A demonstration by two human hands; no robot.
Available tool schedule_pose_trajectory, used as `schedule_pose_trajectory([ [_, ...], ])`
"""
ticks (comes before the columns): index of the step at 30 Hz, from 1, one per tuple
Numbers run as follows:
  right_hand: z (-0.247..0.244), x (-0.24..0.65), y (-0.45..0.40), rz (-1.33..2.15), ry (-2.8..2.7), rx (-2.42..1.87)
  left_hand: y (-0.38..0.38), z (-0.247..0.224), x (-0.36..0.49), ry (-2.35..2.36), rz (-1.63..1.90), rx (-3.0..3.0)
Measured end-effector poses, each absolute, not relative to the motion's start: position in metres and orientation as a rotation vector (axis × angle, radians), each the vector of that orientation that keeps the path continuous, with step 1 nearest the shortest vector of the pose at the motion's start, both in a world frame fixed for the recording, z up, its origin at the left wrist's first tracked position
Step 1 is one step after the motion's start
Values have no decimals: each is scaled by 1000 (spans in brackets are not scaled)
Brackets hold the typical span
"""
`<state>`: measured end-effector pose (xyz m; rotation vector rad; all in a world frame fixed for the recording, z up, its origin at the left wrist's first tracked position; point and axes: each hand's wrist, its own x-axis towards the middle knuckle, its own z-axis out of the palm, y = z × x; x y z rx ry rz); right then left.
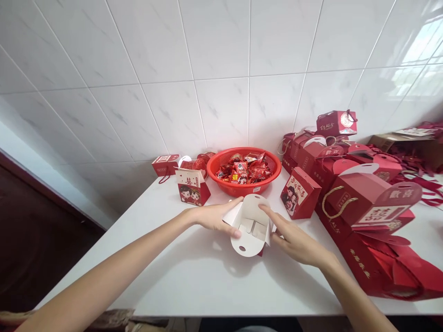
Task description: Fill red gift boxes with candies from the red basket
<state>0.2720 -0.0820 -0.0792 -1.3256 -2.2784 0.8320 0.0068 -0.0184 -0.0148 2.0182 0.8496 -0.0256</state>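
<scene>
The left hand [216, 217] is partly closed, its thumb across the near face and its fingers reaching past the left edge of a half-folded paper gift box [249, 225], pinching that side. The right hand [294, 236] lies open with its fingers [273, 219] spread and flat against the box's other side. Held between them on the white bench [173, 286], the box shows its white inner face, tabs and a round-ended flap with a punched hole; the opposing pressure seems to be what keeps its sides standing. Just ahead of the left hand stands a finished box with a cartoon couple [192, 188], with a 喜 character above the figures. Beyond both hands, a red plastic basket [242, 154] holds wrapped sweets [239, 171], placed within easy reach; one wrapper reads "LOVE". Beyond the right hand sits a red box with a family picture [300, 193], and further right lies a heap of red gift boxes [367, 203], one with a gold rope handle [337, 200] and a flap that appears to read 歡喜. Their grouping suggests stock set aside from the working space. Far beyond the left hand, a small red box [165, 165] rests against the tiled wall [138, 55].
</scene>
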Motion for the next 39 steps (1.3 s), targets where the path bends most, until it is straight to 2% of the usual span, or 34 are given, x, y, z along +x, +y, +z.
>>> schedule_pose_trajectory([
  [9, -86, 273, -58, 841, -2344, -1167, 19, -22, 0, 1094, -87, 2066],
  [15, -89, 278, -61, 926, -2222, -1017, 31, -24, -2, 963, 37, 2060],
  [18, -85, 282, -62, 1099, -2078, -983, 32, -21, -1, 979, 15, 2082],
  [23, -86, 290, -58, 1638, -1603, -833, 30, -24, -4, 989, 4, 2090],
  [25, -89, 287, -56, 1712, -1432, -840, 29, -25, -6, 1003, 19, 2118],
  [30, -85, 267, -52, 1595, -1260, -1031, 24, -16, -7, 1028, 16, 2234],
  [35, -69, 262, -48, 1433, -1438, -1099, 20, 15, -12, 1066, -59, 2331],
  [39, -58, 266, -44, 1119, -1546, -1215, 31, 44, -9, 1242, 62, 2360],
])
